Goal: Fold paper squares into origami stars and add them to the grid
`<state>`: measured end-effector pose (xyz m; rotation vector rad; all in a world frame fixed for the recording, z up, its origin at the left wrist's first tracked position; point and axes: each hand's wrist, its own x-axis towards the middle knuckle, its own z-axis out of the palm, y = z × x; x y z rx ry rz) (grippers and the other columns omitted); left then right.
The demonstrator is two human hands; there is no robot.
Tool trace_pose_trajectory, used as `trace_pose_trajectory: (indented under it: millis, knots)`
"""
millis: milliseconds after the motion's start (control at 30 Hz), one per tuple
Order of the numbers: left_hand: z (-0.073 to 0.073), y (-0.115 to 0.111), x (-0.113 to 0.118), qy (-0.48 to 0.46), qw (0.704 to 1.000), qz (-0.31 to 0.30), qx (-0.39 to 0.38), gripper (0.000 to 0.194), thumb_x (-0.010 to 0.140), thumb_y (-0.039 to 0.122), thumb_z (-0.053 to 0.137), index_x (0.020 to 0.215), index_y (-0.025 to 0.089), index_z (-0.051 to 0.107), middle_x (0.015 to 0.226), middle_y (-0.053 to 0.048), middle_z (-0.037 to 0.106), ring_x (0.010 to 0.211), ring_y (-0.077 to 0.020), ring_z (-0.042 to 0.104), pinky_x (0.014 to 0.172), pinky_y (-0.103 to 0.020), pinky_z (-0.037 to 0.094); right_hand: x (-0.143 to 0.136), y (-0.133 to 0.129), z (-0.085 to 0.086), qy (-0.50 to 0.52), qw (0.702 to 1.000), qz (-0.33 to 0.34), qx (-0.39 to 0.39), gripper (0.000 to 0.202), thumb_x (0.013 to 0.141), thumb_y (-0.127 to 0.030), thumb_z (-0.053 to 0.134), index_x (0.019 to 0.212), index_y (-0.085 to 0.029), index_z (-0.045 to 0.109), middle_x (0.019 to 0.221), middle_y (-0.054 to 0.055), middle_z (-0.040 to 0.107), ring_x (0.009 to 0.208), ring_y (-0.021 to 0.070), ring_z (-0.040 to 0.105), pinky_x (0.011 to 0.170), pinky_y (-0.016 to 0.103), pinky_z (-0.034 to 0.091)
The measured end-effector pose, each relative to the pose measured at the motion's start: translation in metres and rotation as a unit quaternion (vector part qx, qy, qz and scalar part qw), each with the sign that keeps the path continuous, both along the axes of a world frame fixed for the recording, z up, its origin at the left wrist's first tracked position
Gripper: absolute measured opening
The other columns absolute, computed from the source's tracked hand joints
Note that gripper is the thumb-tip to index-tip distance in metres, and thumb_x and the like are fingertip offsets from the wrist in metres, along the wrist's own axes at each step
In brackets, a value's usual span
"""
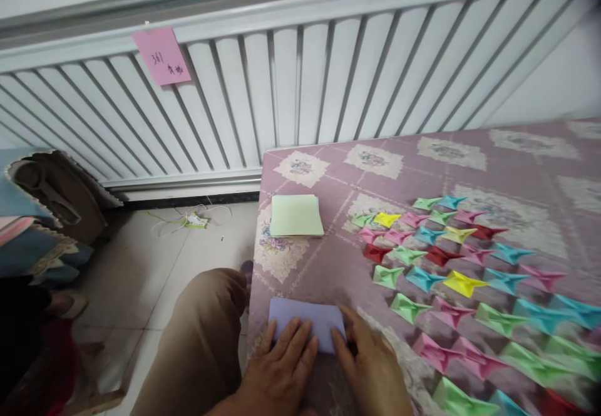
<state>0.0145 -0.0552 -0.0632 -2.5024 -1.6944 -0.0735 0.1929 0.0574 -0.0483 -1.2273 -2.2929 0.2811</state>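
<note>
A purple sheet of paper (307, 317) lies on the table near its left edge, right in front of me. My left hand (282, 363) rests flat on its lower left part, fingers stretched out and a little apart. At the paper's right edge, my right hand (369, 359) has its thumb on top and its index finger curled along the side, holding that edge. Whether the sheet is folded under my fingers I cannot tell. Beyond it sits a stack of pale green square paper (297, 215). To the right stand rows of folded paper pieces (462, 283) in green, blue, pink, yellow and red.
A purple floral cloth (338, 259) covers the table. Behind is a white radiator (286, 84) with a pink note (162, 56) on it. My knee (201, 334) is left of the table. On the floor lies a string with a small green-white item (197, 220). Another person's foot (70, 303) shows at far left.
</note>
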Motion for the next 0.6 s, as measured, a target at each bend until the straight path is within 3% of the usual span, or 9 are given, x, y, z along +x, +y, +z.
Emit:
trace_pose_trajectory:
  millis: [200,600]
  knots:
    - [0.0020,0.0011,0.0001,-0.006,1.000,-0.005,-0.014,0.083,0.087,0.068,0.033,0.148,0.013,0.018,0.152,-0.012,0.024,0.140,-0.0284,0.019,0.110,-0.046,0.019,-0.0012,0.0019,-0.0036,-0.035,0.998,0.008,0.060,0.033,0.090,-0.029,0.037,0.111,-0.011,0.056,0.071,0.007,0.069,0.060,0.0212,0.066,0.062,0.034,0.051]
    - [0.0057,0.0034,-0.0006,0.005,1.000,-0.008,-0.027,0.082,0.088,0.068,0.027,0.148,0.013,0.017,0.153,-0.012,0.022,0.140,-0.0279,0.017,0.111,-0.047,0.017,-0.0035,0.0049,-0.0006,-0.042,0.995,0.018,0.090,0.030,0.092,-0.028,0.034,0.108,-0.014,0.054,0.066,0.004,0.067,0.056,0.0193,0.065,0.057,0.031,0.048]
